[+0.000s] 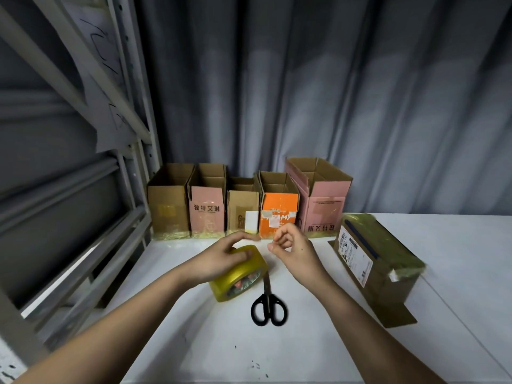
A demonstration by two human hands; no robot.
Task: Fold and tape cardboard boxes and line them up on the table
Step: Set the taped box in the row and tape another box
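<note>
A yellow tape roll stands on edge on the white table. My left hand grips it over the top, index finger stretched to the right. Just to its right, my right hand hovers with curled fingers, thumb and fingertip pinched together as on the tape's thin loose end, which barely shows. Along the table's back edge several open boxes stand in a row: brown box, pink box, small brown box, orange box, tall pink box. A taped brown box lies at the right.
Black scissors lie shut on the table just below the tape roll, handles toward me. A grey metal shelf rack rises along the table's left side. A grey curtain hangs behind the boxes.
</note>
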